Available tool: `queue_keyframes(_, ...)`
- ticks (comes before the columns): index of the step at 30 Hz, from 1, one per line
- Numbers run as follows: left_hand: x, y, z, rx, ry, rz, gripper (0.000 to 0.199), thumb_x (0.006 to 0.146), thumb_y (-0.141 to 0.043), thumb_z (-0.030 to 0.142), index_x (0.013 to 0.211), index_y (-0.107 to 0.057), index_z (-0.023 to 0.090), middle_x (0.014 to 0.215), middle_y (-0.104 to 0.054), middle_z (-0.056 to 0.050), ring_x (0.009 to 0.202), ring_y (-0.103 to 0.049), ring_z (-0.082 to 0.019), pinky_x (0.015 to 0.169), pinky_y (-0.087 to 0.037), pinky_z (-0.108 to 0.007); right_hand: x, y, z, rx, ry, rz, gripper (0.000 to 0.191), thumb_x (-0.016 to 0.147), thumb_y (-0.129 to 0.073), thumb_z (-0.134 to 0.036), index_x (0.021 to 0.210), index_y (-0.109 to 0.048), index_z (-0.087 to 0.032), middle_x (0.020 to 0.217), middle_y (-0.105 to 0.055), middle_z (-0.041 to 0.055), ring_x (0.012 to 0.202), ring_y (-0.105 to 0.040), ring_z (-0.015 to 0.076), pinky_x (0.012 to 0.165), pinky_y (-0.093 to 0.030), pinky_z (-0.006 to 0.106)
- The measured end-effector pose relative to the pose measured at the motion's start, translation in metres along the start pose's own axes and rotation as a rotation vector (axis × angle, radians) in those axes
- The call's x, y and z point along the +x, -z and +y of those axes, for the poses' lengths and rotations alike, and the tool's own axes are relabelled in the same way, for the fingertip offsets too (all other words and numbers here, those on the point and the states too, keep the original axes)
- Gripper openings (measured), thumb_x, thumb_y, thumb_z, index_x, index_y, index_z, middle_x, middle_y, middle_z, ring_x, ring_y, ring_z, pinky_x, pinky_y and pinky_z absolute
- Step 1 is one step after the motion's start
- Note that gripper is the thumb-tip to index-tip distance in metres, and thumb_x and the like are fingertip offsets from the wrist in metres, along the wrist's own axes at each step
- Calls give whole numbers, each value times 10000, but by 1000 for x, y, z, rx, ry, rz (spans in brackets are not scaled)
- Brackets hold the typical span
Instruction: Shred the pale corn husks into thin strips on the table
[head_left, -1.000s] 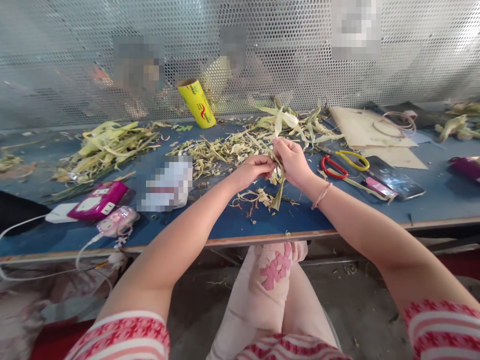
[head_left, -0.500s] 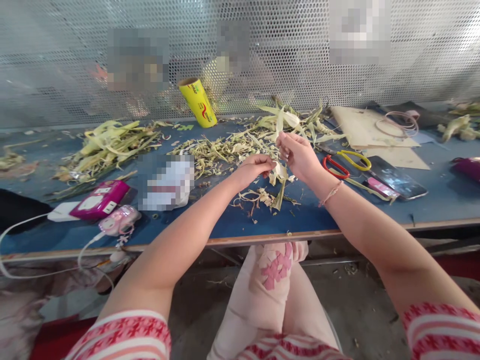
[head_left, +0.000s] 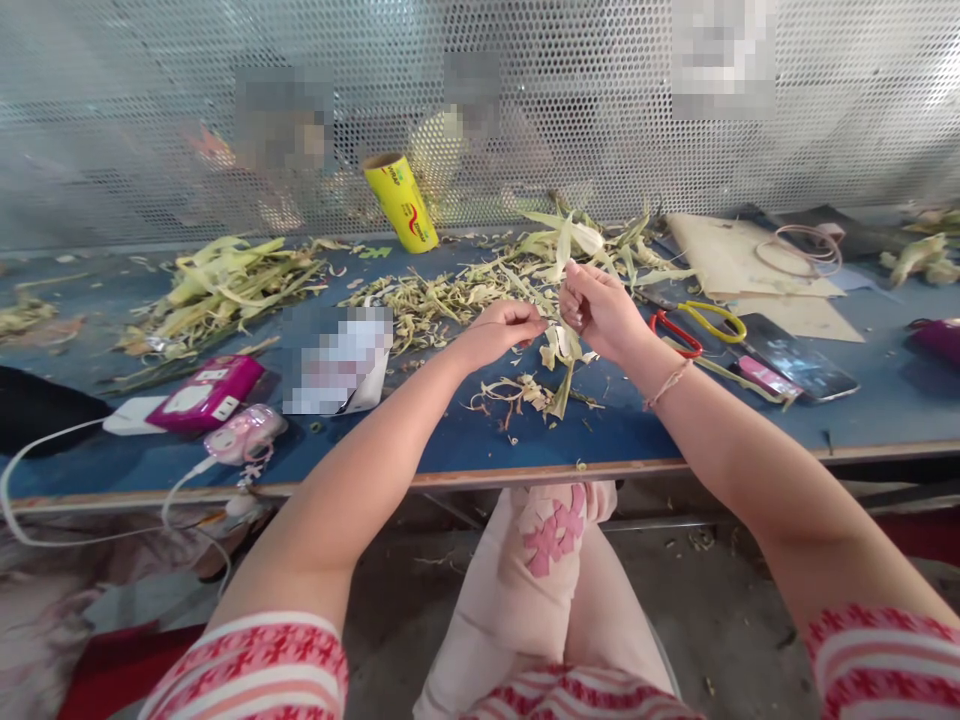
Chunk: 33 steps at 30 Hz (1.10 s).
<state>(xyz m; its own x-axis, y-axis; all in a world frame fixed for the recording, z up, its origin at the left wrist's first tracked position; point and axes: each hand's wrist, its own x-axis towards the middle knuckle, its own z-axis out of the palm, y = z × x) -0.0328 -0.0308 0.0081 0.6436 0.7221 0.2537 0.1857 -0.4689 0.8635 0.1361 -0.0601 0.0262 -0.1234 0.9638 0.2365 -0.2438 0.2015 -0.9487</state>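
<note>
My left hand is closed in a pinch over the middle of the blue table. A thin dark strand runs across it toward the gap between my hands. My right hand is curled shut just to the right, thumb pressed on the fingers; what it grips is mostly hidden. A pale husk strip rises behind its thumb, and I cannot tell whether it is held. Below and between the hands sit pale husk pieces, with curled scraps nearer the table edge.
Dried husks are heaped at left, shredded bits in the centre. A yellow tube leans by the perforated metal screen. Scissors and a phone lie right. At left are a magenta pack and a cabled pink case.
My left hand has drawn slightly left, widening the gap to my right hand. The thin strand shows more clearly across it. My right hand stays closed; the view has shifted slightly.
</note>
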Motion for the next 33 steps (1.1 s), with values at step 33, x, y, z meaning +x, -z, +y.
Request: queue_keyframes(33,2,14,-13,148,-81,301,233,769,-698,356,895,-606,183,812,-604,-18,724,-532,-119,690,-442,-254,22,35,-9,82,208,356,527,833,-645,-525,598,-287,-219,546,-229,-62,493,-301,89,479,-357,230)
